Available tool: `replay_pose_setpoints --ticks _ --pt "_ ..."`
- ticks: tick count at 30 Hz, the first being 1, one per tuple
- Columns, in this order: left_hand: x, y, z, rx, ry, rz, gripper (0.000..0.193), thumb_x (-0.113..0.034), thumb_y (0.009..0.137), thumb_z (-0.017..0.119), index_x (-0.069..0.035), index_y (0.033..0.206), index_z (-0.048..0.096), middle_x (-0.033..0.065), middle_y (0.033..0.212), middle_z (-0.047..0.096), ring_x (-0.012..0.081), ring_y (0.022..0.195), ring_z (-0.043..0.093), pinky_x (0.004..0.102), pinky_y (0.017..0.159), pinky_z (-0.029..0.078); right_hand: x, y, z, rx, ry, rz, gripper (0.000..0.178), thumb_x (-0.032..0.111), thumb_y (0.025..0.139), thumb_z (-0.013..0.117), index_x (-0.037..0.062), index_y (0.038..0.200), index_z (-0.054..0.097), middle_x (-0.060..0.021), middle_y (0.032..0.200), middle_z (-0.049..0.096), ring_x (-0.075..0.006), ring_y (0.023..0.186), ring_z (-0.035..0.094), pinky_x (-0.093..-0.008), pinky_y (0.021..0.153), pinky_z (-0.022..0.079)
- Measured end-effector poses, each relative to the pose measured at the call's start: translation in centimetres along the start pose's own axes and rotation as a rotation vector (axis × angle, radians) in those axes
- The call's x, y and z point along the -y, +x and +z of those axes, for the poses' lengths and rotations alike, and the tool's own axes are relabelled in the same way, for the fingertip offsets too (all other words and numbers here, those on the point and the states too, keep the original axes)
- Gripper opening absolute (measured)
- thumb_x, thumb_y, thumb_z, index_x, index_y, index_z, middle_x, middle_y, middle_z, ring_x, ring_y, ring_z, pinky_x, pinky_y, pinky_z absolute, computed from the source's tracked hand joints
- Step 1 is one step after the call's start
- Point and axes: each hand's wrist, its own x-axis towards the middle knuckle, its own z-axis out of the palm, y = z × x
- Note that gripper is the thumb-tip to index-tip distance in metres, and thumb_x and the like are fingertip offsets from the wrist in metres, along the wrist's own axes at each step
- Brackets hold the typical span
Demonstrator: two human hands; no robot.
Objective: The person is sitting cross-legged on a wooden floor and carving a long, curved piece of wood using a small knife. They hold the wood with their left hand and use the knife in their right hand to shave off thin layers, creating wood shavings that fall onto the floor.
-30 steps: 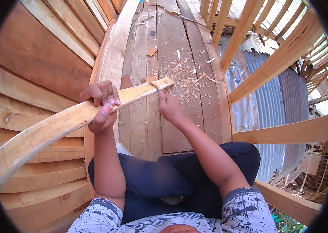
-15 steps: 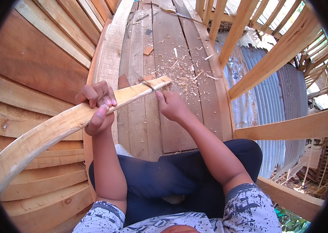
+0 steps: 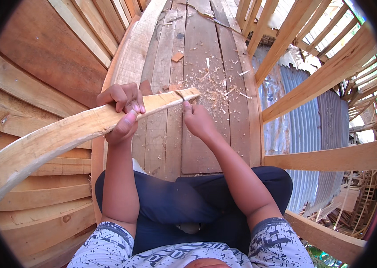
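A long, curved piece of pale wood (image 3: 70,123) slants across in front of me, from the left edge up to a narrow tip over the floor. My left hand (image 3: 124,109) grips its middle, thumb below and fingers over the top. Close to the narrow tip, a thin dark blade (image 3: 180,95) lies across the wood and looks like a knife's. My right hand (image 3: 197,119) is closed at the blade's near end, with the handle hidden inside the fist. Both of my forearms reach up from the lower edge, above my crossed legs in dark trousers.
Wood shavings (image 3: 213,91) and small reddish wood scraps (image 3: 177,56) litter the plank floor (image 3: 202,152). A wall of overlapping boards (image 3: 41,58) rises at the left. On the right stand wooden railing posts (image 3: 318,69), with corrugated metal sheets (image 3: 302,116) beyond and lower.
The blade and my right hand sit slightly closer to the wood's narrow tip. My left hand keeps its grip, and the whole view has shifted a little.
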Motion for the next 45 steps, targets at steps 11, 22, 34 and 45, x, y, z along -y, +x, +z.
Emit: replay_pose_setpoints --ticks 11,22,34,45 --pt "-0.1 0.0 -1.0 -0.027 -0.015 -0.02 0.026 -0.007 0.066 0.06 -0.015 0.07 0.036 -0.0002 0.062 0.041 0.0116 0.063 0.042 0.0245 0.06 0.044 5.5 -3.3 -1.6 0.114 -0.153 -0.184 0.059 0.041 0.105 0.042 -0.0069 0.078 0.063 -0.0282 0.075 0.064 -0.0452 0.073 0.064 -0.0536 0.07 0.048" --pt "0.2 -0.1 -1.3 -0.001 -0.031 -0.006 0.026 -0.007 0.067 0.06 -0.015 0.072 0.036 -0.0001 0.064 0.043 0.0117 0.065 0.044 0.024 0.061 0.044 -2.8 1.1 1.8 -0.037 0.01 -0.134 0.058 0.04 0.105 0.041 -0.0075 0.078 0.059 -0.0309 0.071 0.059 -0.0468 0.069 0.06 -0.0524 0.065 0.044" --pt "-0.6 0.7 -0.8 0.086 0.133 0.007 0.033 -0.03 0.089 0.074 -0.005 0.097 0.054 0.0018 0.067 0.051 0.0142 0.067 0.053 0.0327 0.07 0.052 1.9 -0.7 -0.8 0.057 -0.005 0.052 0.06 0.04 0.105 0.041 -0.0072 0.079 0.067 -0.033 0.078 0.065 -0.05 0.079 0.065 -0.0554 0.075 0.049" --pt "-2.4 1.5 2.1 -0.275 0.23 -0.17 0.093 -0.058 0.078 0.071 -0.003 0.147 0.042 -0.0055 0.067 0.049 0.0079 0.069 0.053 0.0328 0.079 0.053 0.0 -0.6 -0.2 0.033 0.096 0.113 0.059 0.041 0.107 0.039 -0.0067 0.077 0.057 -0.0212 0.064 0.057 -0.0345 0.061 0.059 -0.0485 0.063 0.044"
